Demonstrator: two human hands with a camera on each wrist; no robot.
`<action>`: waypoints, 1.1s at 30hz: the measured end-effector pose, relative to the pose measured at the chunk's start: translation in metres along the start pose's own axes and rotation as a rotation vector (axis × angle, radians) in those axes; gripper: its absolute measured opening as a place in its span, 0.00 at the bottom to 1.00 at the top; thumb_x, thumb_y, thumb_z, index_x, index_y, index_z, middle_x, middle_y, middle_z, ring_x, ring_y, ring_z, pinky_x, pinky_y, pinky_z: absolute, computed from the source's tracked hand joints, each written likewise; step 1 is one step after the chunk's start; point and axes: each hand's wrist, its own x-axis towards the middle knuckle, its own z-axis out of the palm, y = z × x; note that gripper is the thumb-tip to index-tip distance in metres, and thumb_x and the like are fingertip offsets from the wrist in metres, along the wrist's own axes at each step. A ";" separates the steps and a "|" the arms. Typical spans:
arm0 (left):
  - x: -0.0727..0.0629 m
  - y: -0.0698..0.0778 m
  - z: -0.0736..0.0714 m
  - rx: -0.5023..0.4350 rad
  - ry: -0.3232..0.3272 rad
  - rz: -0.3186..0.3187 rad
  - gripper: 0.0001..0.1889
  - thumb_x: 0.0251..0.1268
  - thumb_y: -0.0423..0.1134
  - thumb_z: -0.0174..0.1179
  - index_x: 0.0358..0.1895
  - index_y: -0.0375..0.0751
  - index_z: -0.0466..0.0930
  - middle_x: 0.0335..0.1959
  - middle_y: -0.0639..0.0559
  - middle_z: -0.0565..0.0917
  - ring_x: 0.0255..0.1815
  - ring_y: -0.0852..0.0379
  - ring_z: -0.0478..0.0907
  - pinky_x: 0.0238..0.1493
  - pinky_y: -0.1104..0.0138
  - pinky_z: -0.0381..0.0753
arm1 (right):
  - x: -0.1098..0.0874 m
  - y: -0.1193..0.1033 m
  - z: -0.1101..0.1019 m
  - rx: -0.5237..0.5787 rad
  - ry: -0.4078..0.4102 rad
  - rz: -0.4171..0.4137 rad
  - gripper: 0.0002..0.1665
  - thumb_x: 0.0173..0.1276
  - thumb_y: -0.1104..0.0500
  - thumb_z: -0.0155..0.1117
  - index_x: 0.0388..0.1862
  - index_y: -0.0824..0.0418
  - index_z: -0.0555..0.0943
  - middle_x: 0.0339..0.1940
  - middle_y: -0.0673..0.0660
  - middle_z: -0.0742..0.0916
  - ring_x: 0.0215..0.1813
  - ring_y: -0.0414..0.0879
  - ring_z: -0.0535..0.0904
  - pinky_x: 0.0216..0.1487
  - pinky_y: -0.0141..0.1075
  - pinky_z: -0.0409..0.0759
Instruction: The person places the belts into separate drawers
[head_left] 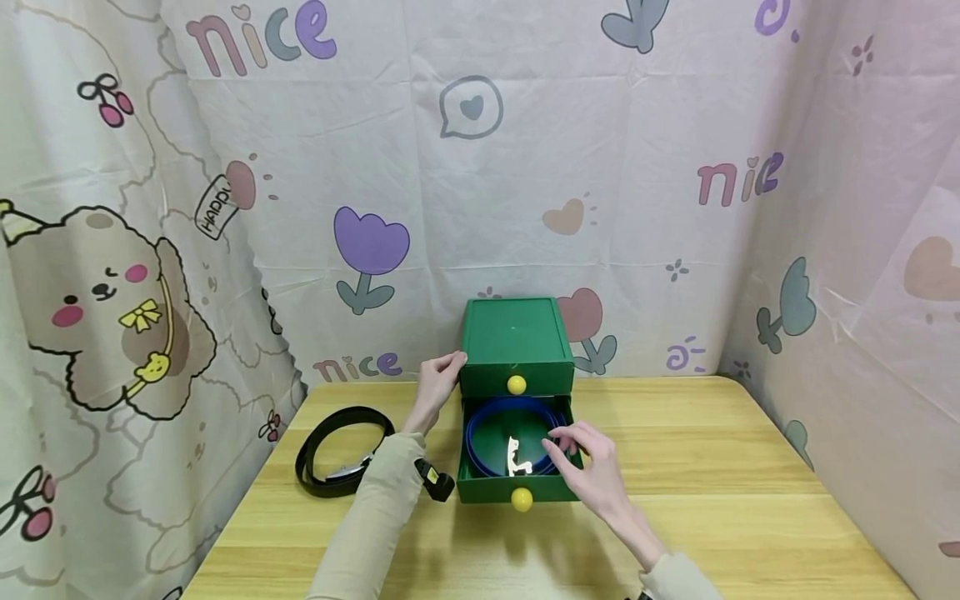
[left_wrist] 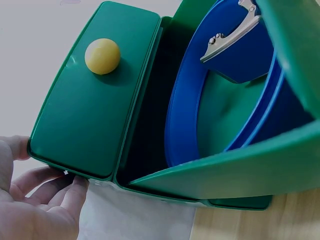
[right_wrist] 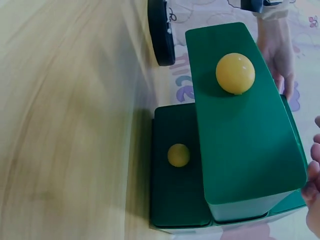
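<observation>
A green cabinet of small drawers (head_left: 513, 329) with yellow knobs stands on the table. Its middle drawer (head_left: 487, 492) is pulled out and holds a coiled blue belt (head_left: 474, 446) with a silver buckle (head_left: 513, 458). My left hand (head_left: 437, 383) grips the cabinet's upper left corner; in the left wrist view the thumb is at the top edge and curled fingers (left_wrist: 45, 187) lie against the side. My right hand (head_left: 592, 467) is at the drawer's right side, thumb and fingers apart, fingertips over the belt's right edge. The right wrist view shows its fingers (right_wrist: 314, 172) beside the drawer wall.
Left of the cabinet lies a coiled black belt (head_left: 307, 458) with a silver buckle, partly behind my left sleeve (head_left: 382, 500). The wooden table (head_left: 697, 467) runs back to a patterned curtain (head_left: 480, 192). A closed bottom drawer (right_wrist: 175, 200) sits beneath the open one.
</observation>
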 end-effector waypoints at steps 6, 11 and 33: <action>0.000 0.000 0.001 -0.004 0.009 -0.008 0.22 0.76 0.43 0.56 0.65 0.31 0.77 0.72 0.38 0.73 0.74 0.42 0.69 0.72 0.52 0.73 | -0.003 -0.006 -0.003 -0.006 0.019 -0.066 0.10 0.53 0.71 0.76 0.34 0.62 0.86 0.18 0.50 0.76 0.22 0.44 0.69 0.25 0.22 0.66; 0.000 0.000 0.001 -0.019 0.012 -0.011 0.23 0.75 0.42 0.56 0.64 0.30 0.77 0.72 0.37 0.73 0.74 0.42 0.70 0.71 0.53 0.74 | -0.006 -0.010 -0.004 -0.016 0.031 -0.114 0.11 0.52 0.72 0.75 0.34 0.62 0.85 0.16 0.46 0.76 0.18 0.38 0.68 0.20 0.20 0.65; 0.000 0.001 0.001 -0.009 0.016 -0.002 0.22 0.75 0.42 0.56 0.64 0.30 0.77 0.72 0.38 0.73 0.73 0.42 0.70 0.71 0.52 0.74 | -0.028 -0.011 0.014 0.003 -0.008 -0.263 0.07 0.65 0.62 0.72 0.29 0.59 0.82 0.11 0.42 0.79 0.14 0.28 0.72 0.19 0.13 0.69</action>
